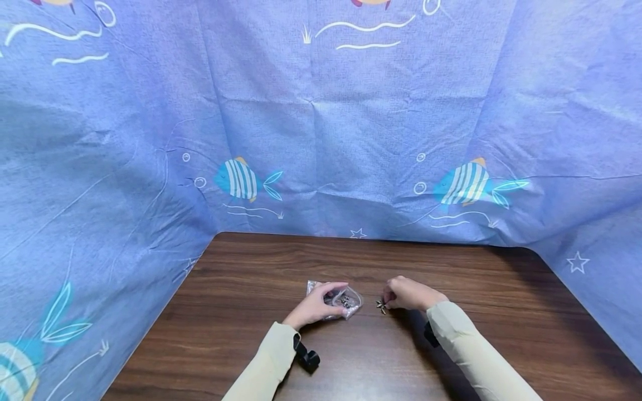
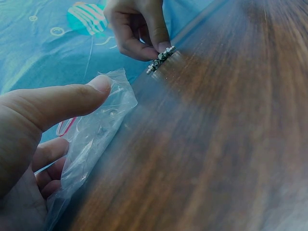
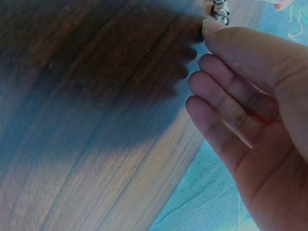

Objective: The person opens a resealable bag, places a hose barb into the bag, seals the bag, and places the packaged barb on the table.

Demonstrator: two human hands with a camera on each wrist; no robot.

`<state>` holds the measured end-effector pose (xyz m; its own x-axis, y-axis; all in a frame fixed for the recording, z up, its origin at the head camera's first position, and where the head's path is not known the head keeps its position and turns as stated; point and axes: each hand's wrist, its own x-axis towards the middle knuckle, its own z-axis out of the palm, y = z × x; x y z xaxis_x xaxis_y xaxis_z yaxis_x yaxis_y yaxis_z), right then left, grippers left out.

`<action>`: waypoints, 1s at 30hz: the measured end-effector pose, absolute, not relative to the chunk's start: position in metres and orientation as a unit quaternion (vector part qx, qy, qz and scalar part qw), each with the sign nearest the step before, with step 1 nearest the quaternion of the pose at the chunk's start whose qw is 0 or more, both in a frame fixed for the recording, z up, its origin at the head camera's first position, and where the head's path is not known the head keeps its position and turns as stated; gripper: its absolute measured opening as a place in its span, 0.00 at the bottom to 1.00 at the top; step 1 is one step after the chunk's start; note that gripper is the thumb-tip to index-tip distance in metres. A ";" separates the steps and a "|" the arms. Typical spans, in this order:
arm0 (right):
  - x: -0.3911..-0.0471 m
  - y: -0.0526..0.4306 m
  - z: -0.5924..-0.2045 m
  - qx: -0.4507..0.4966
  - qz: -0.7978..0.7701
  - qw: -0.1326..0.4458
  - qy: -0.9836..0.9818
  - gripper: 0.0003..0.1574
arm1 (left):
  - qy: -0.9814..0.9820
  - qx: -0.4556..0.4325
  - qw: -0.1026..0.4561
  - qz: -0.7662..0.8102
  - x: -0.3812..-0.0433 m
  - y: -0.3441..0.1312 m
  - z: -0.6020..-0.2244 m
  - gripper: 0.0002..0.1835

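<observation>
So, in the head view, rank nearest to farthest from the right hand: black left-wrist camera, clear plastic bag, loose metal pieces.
1. Loose metal pieces: at the right hand.
2. Clear plastic bag: in the left hand.
3. Black left-wrist camera: farther left, low.

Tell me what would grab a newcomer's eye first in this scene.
Most likely the big blue cloth printed with striped fish, hanging behind the brown table. Next, on the table, the left hand holds a clear plastic bag with small pieces inside. Just right of the bag, the right hand has its fingertips at a little cluster of shiny metal pieces.
</observation>
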<state>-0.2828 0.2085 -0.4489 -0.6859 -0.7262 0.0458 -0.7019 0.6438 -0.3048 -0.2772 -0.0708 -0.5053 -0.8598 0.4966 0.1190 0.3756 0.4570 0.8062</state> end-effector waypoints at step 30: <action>-0.293 0.203 -0.440 -0.400 -0.157 0.018 0.903 0.03 | 0.847 0.249 0.075 0.464 -0.277 -0.072 -0.506 0.33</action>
